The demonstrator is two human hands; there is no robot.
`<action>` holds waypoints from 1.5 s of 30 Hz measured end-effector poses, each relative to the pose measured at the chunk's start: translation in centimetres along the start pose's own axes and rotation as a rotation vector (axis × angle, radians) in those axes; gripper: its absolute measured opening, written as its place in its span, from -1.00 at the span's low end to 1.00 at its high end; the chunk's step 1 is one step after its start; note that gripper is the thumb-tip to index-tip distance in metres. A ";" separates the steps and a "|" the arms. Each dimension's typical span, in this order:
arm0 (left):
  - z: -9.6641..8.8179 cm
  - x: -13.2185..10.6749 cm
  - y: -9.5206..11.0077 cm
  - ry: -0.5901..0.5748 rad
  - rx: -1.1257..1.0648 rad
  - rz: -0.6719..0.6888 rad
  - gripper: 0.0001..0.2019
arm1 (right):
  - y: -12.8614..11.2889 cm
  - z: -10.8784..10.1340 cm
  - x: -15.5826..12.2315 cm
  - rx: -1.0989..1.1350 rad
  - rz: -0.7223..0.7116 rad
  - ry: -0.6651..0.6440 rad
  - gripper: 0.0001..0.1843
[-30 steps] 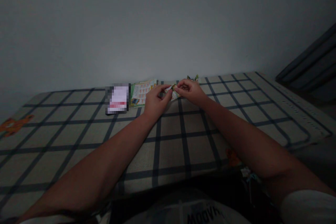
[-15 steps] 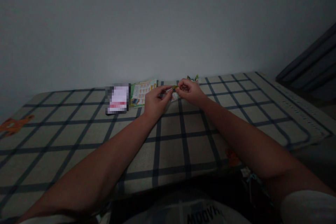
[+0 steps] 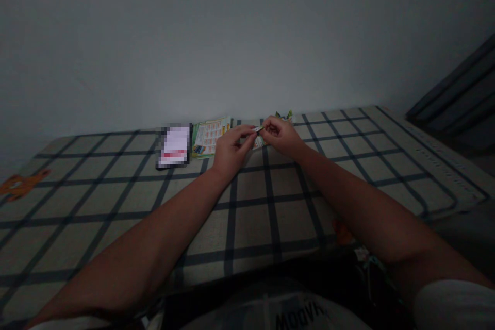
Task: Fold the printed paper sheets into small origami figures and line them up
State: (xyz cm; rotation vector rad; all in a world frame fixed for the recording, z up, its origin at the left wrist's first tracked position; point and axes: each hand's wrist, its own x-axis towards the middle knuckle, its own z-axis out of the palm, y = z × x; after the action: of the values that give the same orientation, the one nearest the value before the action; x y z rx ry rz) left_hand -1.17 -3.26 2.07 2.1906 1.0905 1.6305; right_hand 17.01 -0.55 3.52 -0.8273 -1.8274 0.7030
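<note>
Both arms reach out over a checked bedsheet in dim light. My left hand and my right hand meet near the far edge, each pinching the same small folded paper piece between thumb and fingers. A bit more pale paper shows just under the hands. To the left lies a green and orange printed sheet, close to my left hand.
A small lit screen lies left of the printed sheet. Small green paper bits sit behind my right hand by the wall. An orange cartoon print marks the sheet's left side. A dark slanted object is at right.
The hands have stayed in place while the fingers worked the small paper piece, which now looks narrower and more tightly pinched.
</note>
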 end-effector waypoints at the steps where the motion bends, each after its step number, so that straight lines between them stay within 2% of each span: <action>1: -0.1 0.0 0.0 -0.003 0.017 0.029 -0.90 | 0.0 0.0 0.0 -0.014 -0.008 0.008 -0.76; 6: -0.1 0.1 0.0 0.012 0.026 0.069 -0.88 | 0.2 -0.2 -0.2 -0.102 -0.097 0.047 -0.83; 14: 0.2 0.1 -0.6 -0.034 0.027 0.040 -0.82 | 0.8 -1.5 0.3 -0.367 -0.487 0.056 -0.89; 17: 0.2 0.1 -1.0 -0.029 0.027 0.017 -0.82 | 1.0 -1.5 0.3 -0.456 -0.555 0.036 -0.87; 25: 0.1 0.3 -0.9 0.077 0.038 -0.062 -0.84 | 0.7 -1.8 0.1 -0.630 -0.602 -0.034 -0.82; 30: 0.3 0.3 -1.4 0.011 -0.012 -0.240 -0.79 | 0.6 -2.1 0.0 -0.720 -0.661 -0.064 -0.82; 33: 0.5 0.2 -1.7 -0.006 -0.050 -0.301 -0.80 | 0.4 -2.1 0.0 -0.749 -0.665 -0.099 -0.83; 40: 0.5 0.4 -1.5 0.036 -0.143 -0.416 -0.84 | -0.1 -2.1 -0.1 -0.832 -0.599 -0.215 -0.81; 45: 0.5 0.3 -1.5 0.068 -0.102 -0.399 -0.84 | -0.1 -2.0 0.0 -0.850 -0.598 -0.227 -0.83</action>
State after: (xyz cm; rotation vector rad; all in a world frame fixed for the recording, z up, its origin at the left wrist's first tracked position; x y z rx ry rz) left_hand -1.32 -1.83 1.29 1.7261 1.3278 1.5484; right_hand 18.86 -0.43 4.36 -0.6557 -2.4477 -0.4213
